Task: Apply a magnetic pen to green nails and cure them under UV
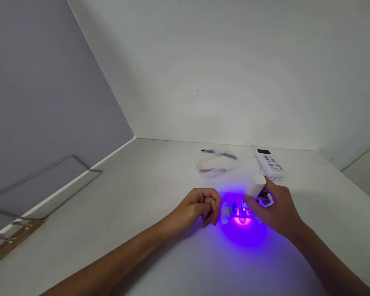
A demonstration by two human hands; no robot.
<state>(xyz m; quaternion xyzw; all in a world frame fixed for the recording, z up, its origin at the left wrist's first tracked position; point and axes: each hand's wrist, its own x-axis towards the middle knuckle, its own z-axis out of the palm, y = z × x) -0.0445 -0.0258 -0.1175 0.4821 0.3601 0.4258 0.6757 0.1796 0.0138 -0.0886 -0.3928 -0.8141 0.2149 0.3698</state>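
My right hand (276, 209) grips a small white UV lamp (256, 186) with a cylindrical body, tilted downward and shining violet light. Under the beam is a small object with a pale rounded end (225, 213); glare washes out its shape, and I cannot tell its kind. My left hand (205, 205) is closed with curled fingers, right beside that pale end. Whatever its fingers may hold is hidden. A bright pink-violet spot glows on the white table (160, 185) below the lamp.
Behind my hands lie a clear plastic bag (214, 172) and glasses-like clear pieces (218, 153). A white power bank (269, 163) with a dark display and cable lies to their right. At the left edge are a wire frame (70, 156) and a brown strip (15, 242). White walls enclose the back.
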